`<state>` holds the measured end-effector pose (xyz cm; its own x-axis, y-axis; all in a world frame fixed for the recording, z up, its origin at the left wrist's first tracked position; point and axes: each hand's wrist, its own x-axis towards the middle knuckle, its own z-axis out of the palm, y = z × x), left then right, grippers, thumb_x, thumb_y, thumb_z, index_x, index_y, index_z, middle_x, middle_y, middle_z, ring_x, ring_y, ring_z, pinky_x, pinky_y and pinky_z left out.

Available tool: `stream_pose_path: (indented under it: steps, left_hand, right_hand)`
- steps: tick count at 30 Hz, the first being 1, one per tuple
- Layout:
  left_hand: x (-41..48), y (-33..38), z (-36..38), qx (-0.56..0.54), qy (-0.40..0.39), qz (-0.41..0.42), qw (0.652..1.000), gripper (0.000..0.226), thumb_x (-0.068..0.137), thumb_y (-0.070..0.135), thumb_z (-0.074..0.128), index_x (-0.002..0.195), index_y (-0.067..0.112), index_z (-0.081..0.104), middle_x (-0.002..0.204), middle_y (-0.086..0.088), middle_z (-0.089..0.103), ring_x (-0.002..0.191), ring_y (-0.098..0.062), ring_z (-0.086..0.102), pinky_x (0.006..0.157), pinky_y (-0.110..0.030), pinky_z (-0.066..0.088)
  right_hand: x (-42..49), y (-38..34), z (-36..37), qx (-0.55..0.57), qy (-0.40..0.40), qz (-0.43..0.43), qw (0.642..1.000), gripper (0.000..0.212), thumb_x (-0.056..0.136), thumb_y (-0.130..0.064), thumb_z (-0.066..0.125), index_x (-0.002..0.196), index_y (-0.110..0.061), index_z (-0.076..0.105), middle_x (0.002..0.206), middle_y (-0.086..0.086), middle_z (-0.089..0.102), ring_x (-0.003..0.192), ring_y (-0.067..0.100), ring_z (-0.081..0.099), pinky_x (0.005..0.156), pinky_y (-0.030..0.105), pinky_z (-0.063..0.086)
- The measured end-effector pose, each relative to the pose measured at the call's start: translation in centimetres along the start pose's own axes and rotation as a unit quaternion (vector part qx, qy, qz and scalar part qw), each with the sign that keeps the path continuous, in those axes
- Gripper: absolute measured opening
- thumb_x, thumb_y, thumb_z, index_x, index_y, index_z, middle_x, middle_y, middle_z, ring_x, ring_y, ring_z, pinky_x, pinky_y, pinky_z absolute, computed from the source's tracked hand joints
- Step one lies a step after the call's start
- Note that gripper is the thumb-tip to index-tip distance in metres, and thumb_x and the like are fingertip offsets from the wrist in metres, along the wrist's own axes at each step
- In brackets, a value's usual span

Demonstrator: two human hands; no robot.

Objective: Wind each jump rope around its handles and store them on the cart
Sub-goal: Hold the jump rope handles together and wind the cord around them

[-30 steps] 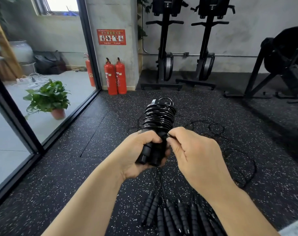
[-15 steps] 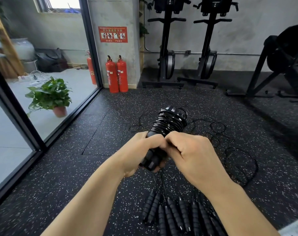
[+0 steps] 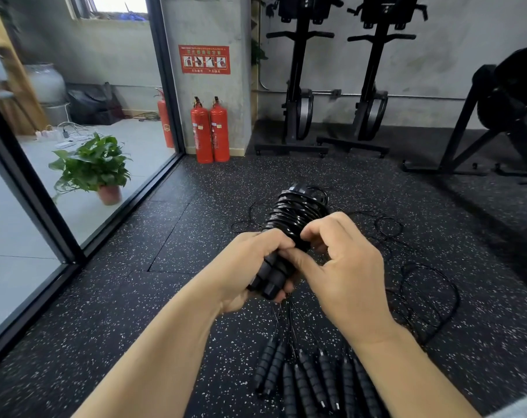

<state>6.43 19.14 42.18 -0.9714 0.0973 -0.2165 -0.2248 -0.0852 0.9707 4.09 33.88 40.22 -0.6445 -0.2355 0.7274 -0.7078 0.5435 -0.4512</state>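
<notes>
Gripping the black handles (image 3: 269, 276) of the wound jump rope (image 3: 297, 211), the left hand (image 3: 244, 268) is wrapping its fingers tightly round the pair, whose butt ends are poking out below the palm. The right hand (image 3: 349, 276) is meeting it from the other side. Its thumb is pressing across the handles just under the coils, and its curled fingers are hooking over the lowest turns of glossy black cord. Whether a loose cord end is being pinched between thumb and forefinger, I cannot tell. The rope is being held in the air in front of the person, tilting away and to the right, with the coils stacking closely along the upper part of the handles.

Below the hands, a row of loose handles (image 3: 312, 381) is lying side by side on the speckled rubber floor (image 3: 135, 297), with thin cords running away from them beneath the hands. To the right, unwound cords (image 3: 431, 285) are sprawling in loops over the floor. Farther out, two red fire extinguishers (image 3: 211, 131) are standing against a concrete pillar (image 3: 208, 22) under a red sign (image 3: 204, 59). A potted plant (image 3: 93, 167) is sitting beyond the glass partition (image 3: 15, 267) on the left, and two upright black exercise machines (image 3: 298, 86) are standing along the back wall (image 3: 482, 31).
</notes>
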Motion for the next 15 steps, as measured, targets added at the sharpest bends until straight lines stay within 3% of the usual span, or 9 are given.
stream_pose_path:
  steps: [5, 8, 11, 15]
  left_hand:
    - [-0.2, -0.2, -0.2, -0.002, 0.006, -0.010, 1.000, 0.039, 0.072, 0.032, 0.057, 0.084, -0.002, 0.071, 0.069, -0.014, 0.064, 0.054, -0.022, 0.058, 0.049, -0.026, 0.047]
    - [-0.5, -0.1, -0.1, -0.031, 0.006, -0.017, 0.999, 0.029, 0.064, 0.033, 0.055, 0.064, 0.008, 0.069, 0.065, -0.013, 0.062, 0.051, -0.023, 0.056, 0.049, -0.025, 0.045]
    - [-0.5, 0.0, 0.2, -0.049, 0.023, -0.010, 0.998, 0.034, 0.080, 0.033, 0.056, 0.053, 0.016, 0.066, 0.059, -0.010, 0.059, 0.048, -0.023, 0.055, 0.049, -0.024, 0.043]
    - [-0.5, 0.1, 0.6, -0.053, 0.041, -0.007, 0.998, 0.042, 0.089, 0.027, 0.050, 0.052, 0.015, 0.066, 0.058, -0.011, 0.058, 0.046, -0.023, 0.053, 0.048, -0.025, 0.043]
  right_hand:
    - [0.0, -0.2, 0.4, -0.043, -0.015, -0.018, 0.999, 0.020, 0.082, -0.035, 0.067, 0.083, -0.018, 0.057, 0.084, -0.009, 0.052, 0.066, 0.006, 0.042, 0.056, 0.029, 0.038]
    - [-0.2, -0.3, 0.7, -0.057, 0.003, -0.045, 0.997, 0.021, 0.087, -0.033, 0.063, 0.079, -0.015, 0.056, 0.081, -0.007, 0.051, 0.067, 0.011, 0.047, 0.052, 0.028, 0.038]
    - [-0.4, -0.4, 1.0, -0.049, 0.020, -0.069, 0.996, 0.025, 0.092, -0.031, 0.057, 0.078, -0.011, 0.056, 0.079, -0.003, 0.052, 0.067, 0.016, 0.050, 0.051, 0.032, 0.042]
    - [-0.6, -0.1, 1.4, -0.033, 0.030, -0.082, 0.996, 0.025, 0.093, -0.026, 0.058, 0.075, -0.008, 0.057, 0.077, -0.001, 0.052, 0.066, 0.018, 0.050, 0.054, 0.035, 0.045]
